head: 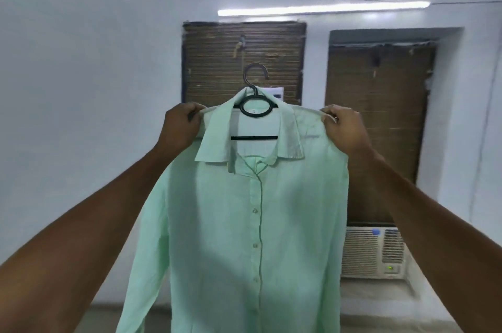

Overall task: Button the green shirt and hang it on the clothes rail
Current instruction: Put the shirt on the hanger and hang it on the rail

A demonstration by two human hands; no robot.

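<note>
A pale green shirt [244, 224] hangs in front of me on a black hanger [255, 108], its front closed by several buttons and the collar open at the top. The hanger's hook [254, 74] points up, free in the air. My left hand [180, 123] pinches the shirt's left shoulder. My right hand [343, 126] pinches the right shoulder. Both arms are raised and stretched forward. No clothes rail is in view.
Two windows with brown bamboo blinds [243, 61] [377, 120] are set in the white wall ahead. A lit tube lamp [323, 8] runs above them. A window air conditioner [372, 252] sits low at the right over a ledge.
</note>
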